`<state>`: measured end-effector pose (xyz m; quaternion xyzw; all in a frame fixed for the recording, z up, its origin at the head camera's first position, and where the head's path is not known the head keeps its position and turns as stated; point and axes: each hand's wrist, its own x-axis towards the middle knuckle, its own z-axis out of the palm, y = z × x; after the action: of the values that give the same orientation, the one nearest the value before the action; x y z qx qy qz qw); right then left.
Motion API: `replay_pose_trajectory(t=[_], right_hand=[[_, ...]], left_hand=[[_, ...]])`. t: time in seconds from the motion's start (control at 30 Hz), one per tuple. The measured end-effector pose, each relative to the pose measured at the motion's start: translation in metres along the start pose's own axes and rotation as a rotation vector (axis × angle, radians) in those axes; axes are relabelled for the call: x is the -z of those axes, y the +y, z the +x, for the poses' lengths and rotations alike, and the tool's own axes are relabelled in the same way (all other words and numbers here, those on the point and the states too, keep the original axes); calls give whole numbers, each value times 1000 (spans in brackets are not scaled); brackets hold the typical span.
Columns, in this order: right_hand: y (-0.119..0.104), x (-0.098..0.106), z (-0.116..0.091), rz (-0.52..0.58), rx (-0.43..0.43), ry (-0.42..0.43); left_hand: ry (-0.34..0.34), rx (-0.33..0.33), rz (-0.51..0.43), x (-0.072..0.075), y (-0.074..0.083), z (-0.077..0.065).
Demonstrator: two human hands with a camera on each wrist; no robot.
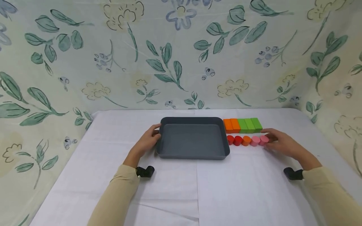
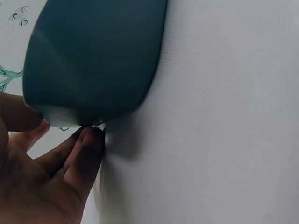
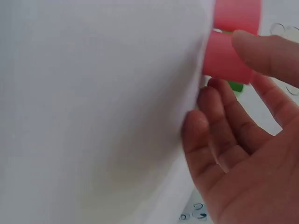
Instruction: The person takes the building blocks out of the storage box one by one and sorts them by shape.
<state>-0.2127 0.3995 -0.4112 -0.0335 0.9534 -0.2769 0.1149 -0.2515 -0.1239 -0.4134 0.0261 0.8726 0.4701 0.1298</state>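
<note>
A dark grey rectangular tray lies on the white cloth. My left hand touches its left outer wall, thumb and fingertips against the side; the left wrist view shows them right at the tray's end. Right of the tray runs a row of two orange blocks and three green blocks. In front of that stand red cylinders, an orange cylinder and two pink cylinders. At the right ends of both rows is my right hand, its thumb against the outermost pink cylinder.
White cloth covers the table, with a crease running toward the front. A floral curtain hangs behind the table and along both sides. A small black device is strapped at each wrist.
</note>
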Motion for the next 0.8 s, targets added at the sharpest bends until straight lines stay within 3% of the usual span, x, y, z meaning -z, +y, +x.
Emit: replay_pose_trajectory(t=[0.13,0.2,0.37,0.47,0.8], right_hand=[[0,15,-9,-19,3,-43],[1,22,-17,-53,15,-25],[-1,29,-36,-121,61,204],[-5,29,-43,-126,92,284],[-13,22,-47,-117,96,256]], left_hand=[[4,-7,-5,0,-1,1],[4,-11,-7,0,-1,1],[3,-1,-13,0,-1,2],[4,-5,-13,0,-1,3],[12,-1,3,0,-1,4]])
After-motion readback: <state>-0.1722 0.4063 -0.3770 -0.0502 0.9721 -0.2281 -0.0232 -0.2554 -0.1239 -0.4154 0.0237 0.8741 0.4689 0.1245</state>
